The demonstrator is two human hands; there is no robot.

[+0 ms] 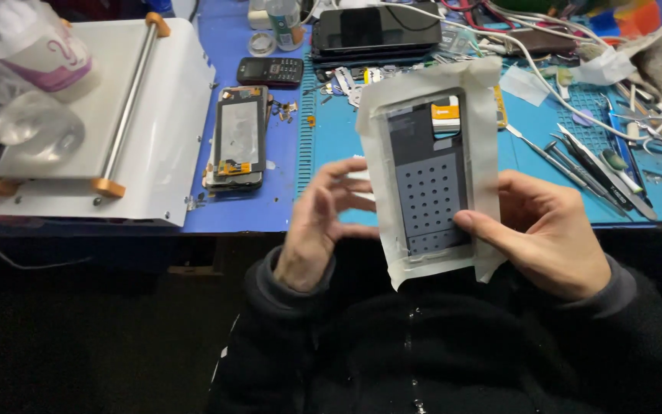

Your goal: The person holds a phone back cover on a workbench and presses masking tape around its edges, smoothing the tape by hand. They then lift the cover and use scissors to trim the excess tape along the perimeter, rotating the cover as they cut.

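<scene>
Fingers: my right hand [549, 234] pinches the lower right edge of a flat grey phone panel sealed in a translucent white rectangular pouch [430, 172], thumb [484, 228] pressed across the front face and the other fingers hidden behind; my left hand [323, 226] is loose and half-curled, its fingertips [358, 188] just beside the pouch's left margin, and I cannot tell whether they touch it. The pouch is held upright in the air between the two hands, above my lap and in front of the near edge of the blue bench mat [331, 138]; its long axis runs near-vertical, top tilted slightly to the right, with a field of small dots on the lower half of the panel and an orange tab near the top. The pouch thus lies directly to the right of the left fingers, and the right hand alone carries it. Further out on the bench, left of the pouch, lies a disassembled smartphone with exposed frame [239, 138], then a white flat-bed machine with a steel roller bar [128, 92]; a small black keypad phone [270, 71] sits behind, and steel tweezers and prying tools [591, 165] lie to the right.
</scene>
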